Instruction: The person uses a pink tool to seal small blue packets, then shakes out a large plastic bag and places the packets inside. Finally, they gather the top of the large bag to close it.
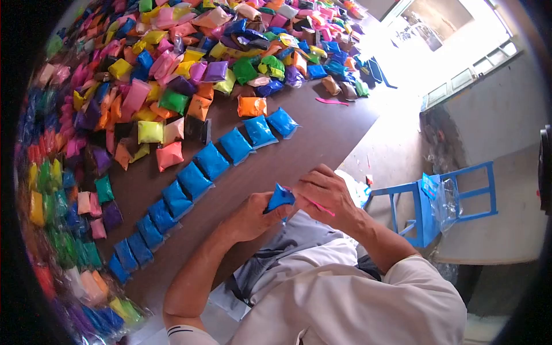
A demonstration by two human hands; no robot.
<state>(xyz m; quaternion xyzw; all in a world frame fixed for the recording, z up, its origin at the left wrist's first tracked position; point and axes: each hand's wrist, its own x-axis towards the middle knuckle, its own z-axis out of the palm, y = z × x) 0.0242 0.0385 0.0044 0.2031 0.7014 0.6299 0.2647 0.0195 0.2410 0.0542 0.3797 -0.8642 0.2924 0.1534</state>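
Observation:
My left hand is closed around a small blue packet, which stands up out of the fist near the table's edge. Right beside it, my right hand has its fingers bent in, with a thin pink plastic stick poking out under them. The right fingertips are close to the packet, and whether they touch it is hidden. A slanting row of several blue packets lies flat on the dark brown table, to the left of and beyond my hands.
A big heap of packets in many colours covers the table's far and left sides. An orange packet lies just beyond the row. Another pink stick rests by the far edge. A blue chair with clear plastic stands at right.

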